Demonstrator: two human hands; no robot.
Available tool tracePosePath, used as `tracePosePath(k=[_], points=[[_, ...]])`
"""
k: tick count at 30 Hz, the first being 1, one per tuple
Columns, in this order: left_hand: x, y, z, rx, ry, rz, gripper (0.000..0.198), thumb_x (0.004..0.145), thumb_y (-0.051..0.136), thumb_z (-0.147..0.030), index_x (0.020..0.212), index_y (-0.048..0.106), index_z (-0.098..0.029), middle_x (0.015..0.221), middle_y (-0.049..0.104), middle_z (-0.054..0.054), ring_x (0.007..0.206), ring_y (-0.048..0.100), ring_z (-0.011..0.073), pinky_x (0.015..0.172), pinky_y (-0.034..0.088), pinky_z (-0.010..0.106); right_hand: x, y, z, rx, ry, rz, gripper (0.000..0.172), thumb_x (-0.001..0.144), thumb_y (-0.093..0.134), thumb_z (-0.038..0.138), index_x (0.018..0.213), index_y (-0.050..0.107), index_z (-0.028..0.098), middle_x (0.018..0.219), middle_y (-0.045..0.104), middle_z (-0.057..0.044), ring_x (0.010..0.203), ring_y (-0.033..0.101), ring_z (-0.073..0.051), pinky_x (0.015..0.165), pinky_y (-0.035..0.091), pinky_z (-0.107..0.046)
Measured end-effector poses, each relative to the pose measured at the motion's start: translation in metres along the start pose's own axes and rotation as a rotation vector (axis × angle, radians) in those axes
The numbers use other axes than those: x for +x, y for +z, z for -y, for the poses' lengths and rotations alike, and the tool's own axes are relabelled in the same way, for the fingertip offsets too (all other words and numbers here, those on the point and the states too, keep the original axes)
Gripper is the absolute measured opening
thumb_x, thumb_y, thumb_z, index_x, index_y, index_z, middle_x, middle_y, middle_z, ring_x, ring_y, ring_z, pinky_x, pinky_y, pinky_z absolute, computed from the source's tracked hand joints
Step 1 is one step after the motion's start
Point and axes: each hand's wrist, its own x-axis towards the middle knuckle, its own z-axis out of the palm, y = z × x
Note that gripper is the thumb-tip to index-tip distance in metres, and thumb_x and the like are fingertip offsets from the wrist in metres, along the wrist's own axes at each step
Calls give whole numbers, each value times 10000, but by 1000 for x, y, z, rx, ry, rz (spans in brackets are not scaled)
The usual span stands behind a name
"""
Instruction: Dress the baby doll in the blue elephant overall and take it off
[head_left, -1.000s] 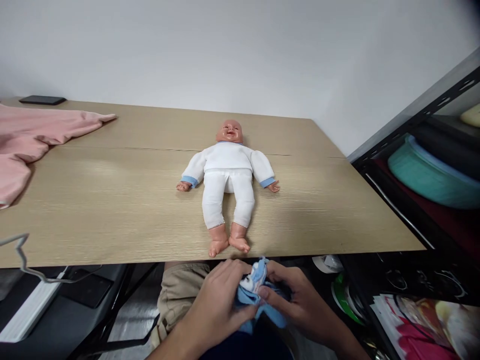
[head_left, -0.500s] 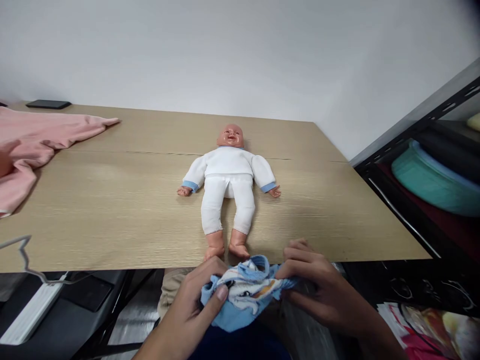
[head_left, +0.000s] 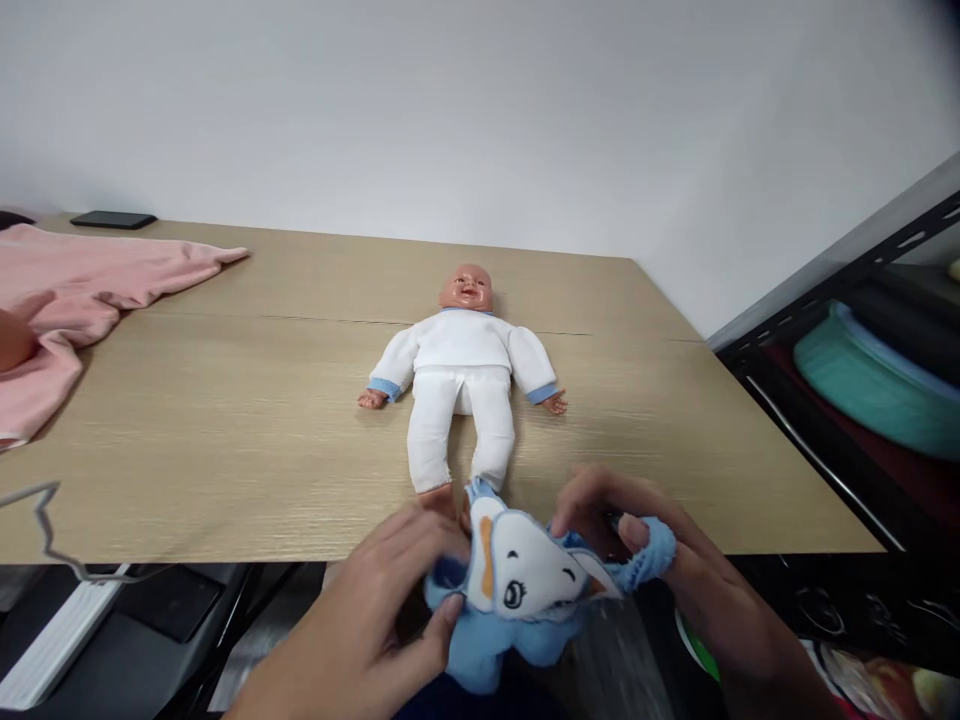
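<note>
A small light-blue baby garment (head_left: 525, 570) with a white cartoon face and orange trim is held up in front of me, just past the table's front edge. My left hand (head_left: 397, 580) pinches its left side between thumb and fingers. My right hand (head_left: 637, 530) grips the right side, with the thumb poking through a ribbed blue loop at that end. Behind the garment a baby doll (head_left: 461, 340) lies on its back on the table, in a white top with blue cuffs and white leggings. The garment and my left hand partly cover its bare feet.
The wooden table (head_left: 247, 400) spans the view. On its left lies a pink cloth (head_left: 112, 265), with a black phone-like slab (head_left: 112, 219) behind. A bent grey wire (head_left: 49, 530) and a white power strip (head_left: 60, 640) are lower left. A shelf with a teal basin (head_left: 877, 385) stands right.
The garment has been turned and spread, so its cartoon face shows. My right hand has moved slightly right, and its thumb now pokes through the loop. The doll stays put.
</note>
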Motion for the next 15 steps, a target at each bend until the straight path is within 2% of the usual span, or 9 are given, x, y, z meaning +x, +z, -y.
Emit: tracePosePath(k=[3, 5, 6, 7, 9, 10, 11, 13, 15], points=[[14, -14, 10, 4, 28, -31, 727, 941, 880, -408, 1545, 482, -330, 1647, 517, 154, 1528, 531, 370, 1201, 550, 501, 13, -1, 27, -52, -36, 64, 499, 1138, 473, 616, 1038, 808, 260, 872, 654, -22, 752, 567, -174, 781, 501, -315], [32, -19, 16, -57, 73, 54, 1074, 804, 1005, -491, 1651, 359, -354, 1725, 415, 172, 1571, 485, 398, 1203, 548, 510, 17, 1, 39, -84, -22, 122, 497, 1141, 476, 601, 1019, 831, 275, 856, 672, -25, 762, 590, -185, 816, 517, -330], [42, -20, 18, -96, 101, 118, 1116, 770, 1027, -505, 1658, 369, -350, 1691, 458, 167, 1529, 528, 388, 1173, 565, 490, 18, 2, 42, -104, -9, 130, 479, 1143, 478, 589, 1040, 833, 285, 851, 677, -26, 766, 598, -193, 819, 524, -337], [53, -20, 20, -126, 132, 180, 1042, 779, 1023, -497, 1627, 439, -332, 1601, 552, 149, 1451, 592, 363, 1134, 580, 460, 17, 2, 42, -124, -4, 111, 449, 1141, 481, 574, 1082, 828, 295, 854, 681, -28, 767, 602, -201, 812, 531, -343], [73, -19, 20, -135, 212, 266, 597, 882, 953, -457, 1373, 670, -267, 1255, 721, 84, 1213, 692, 293, 1038, 584, 394, 13, -4, 37, -158, -19, -2, 379, 1131, 492, 532, 1157, 799, 312, 889, 692, -38, 776, 612, -218, 790, 548, -354], [79, -18, 19, -121, 254, 292, 364, 939, 903, -443, 1184, 729, -238, 1072, 725, 52, 1083, 701, 259, 978, 575, 362, 10, -10, 32, -166, -39, -76, 345, 1119, 503, 508, 1161, 787, 316, 902, 694, -43, 783, 621, -228, 780, 559, -360], [84, -18, 18, -104, 290, 306, 259, 983, 858, -437, 1033, 730, -218, 954, 696, 33, 986, 686, 233, 920, 562, 336, 6, -18, 27, -173, -56, -135, 325, 1106, 511, 493, 1148, 782, 318, 921, 700, -54, 806, 640, -243, 779, 574, -368], [87, -21, 13, -94, 314, 305, 272, 1035, 796, -438, 940, 704, -200, 957, 670, 43, 941, 662, 212, 864, 547, 306, -2, -36, 19, -199, -72, -168, 323, 1080, 530, 503, 1103, 791, 315, 990, 718, -84, 894, 695, -285, 797, 607, -392], [85, -25, 8, -129, 298, 279, 249, 1082, 727, -439, 1010, 716, -201, 1103, 684, 75, 1015, 684, 211, 895, 557, 291, -10, -51, 12, -271, -75, -84, 340, 1054, 575, 535, 1189, 800, 319, 1170, 741, -120, 1082, 736, -347, 920, 639, -443]])
